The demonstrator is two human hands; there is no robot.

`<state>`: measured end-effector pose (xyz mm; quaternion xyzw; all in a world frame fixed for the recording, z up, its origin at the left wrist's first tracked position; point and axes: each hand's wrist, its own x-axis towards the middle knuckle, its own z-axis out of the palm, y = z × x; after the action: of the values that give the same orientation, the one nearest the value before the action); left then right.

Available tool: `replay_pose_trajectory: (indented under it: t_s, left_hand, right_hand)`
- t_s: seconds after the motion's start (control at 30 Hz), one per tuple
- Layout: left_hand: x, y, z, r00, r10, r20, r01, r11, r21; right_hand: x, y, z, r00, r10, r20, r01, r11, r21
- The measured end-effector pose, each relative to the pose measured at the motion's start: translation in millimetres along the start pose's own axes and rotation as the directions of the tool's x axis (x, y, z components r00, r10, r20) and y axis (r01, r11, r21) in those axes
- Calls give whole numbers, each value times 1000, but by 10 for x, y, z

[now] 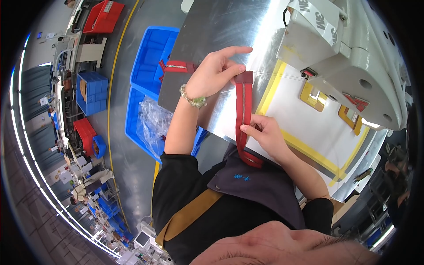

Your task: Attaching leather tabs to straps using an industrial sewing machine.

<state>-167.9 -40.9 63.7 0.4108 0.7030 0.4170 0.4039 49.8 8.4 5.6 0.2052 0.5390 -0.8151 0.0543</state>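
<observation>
White glare streaks the metal tabletop (pixel 216 31) before us at 12 o'clock, while strip lights (pixel 25 164) blaze in a curve from 9 to 7 o'clock. Fisheye distortion bends edges toward a black rim; the centre is crisp.

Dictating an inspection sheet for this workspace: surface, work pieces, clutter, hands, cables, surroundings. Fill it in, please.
Surface: shiny metal tabletop; yellow tape borders a white area beside the white machine.
Work pieces: red zipper strip at the hands, lower end over the dark apron; second red strip across the table's left edge.
Clutter: clear plastic bag in the lower blue bin.
Grip: left hand has its thumb at the strip's upper end, index finger extended; right hand pinches it lower down.
Cables: black loop, perhaps a cable, at the machine; fine threads between machine and strip.
Surroundings: upper blue bin; red bin farther left.
</observation>
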Motion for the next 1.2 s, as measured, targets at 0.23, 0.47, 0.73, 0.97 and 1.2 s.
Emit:
replay_pose_trajectory:
  t_s: [0.23,0.47,0.73,0.97,1.2]
  left_hand:
    - [25,-13,3,999,34,13,-34,999,7]
    - [-36,-66,227,872,461,-165,-248,706,664]
    - [-560,48,1111,755,601,262,-653,724,223]
    - [-508,31,1282,704,709,46,-676,649,348]
    - [-471,43,1406,702,712,-17,-686,683,251]
  right_hand:
    - [-121,-150,59,997,81,17,-82,991,102]
    - [-466,-24,-70,987,-121,-104,126,991,48]
    - [-616,-7,-286,942,16,-336,262,594,761]
    - [-651,-204,-262,932,-150,-331,350,615,707]
    - [-617,-287,-286,885,-282,-370,451,716,533]
